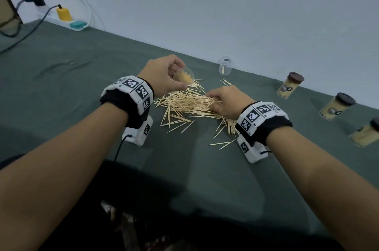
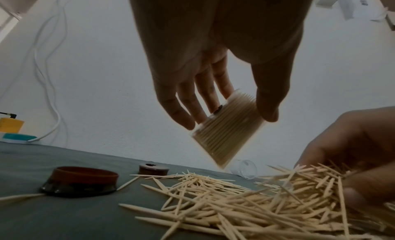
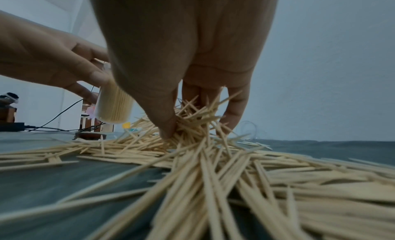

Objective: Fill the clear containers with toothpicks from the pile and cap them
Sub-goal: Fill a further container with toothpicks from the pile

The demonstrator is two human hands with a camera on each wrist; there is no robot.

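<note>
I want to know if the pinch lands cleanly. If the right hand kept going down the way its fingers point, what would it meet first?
The right hand is already in the toothpick pile; straight on it would likely meet more toothpicks, then the green cloth beneath.

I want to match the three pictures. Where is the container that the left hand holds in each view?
Head: container upper centre, in left hand.
Left wrist: centre, between fingers and thumb.
Right wrist: left of centre.
Shared landmark: toothpick pile.
</note>
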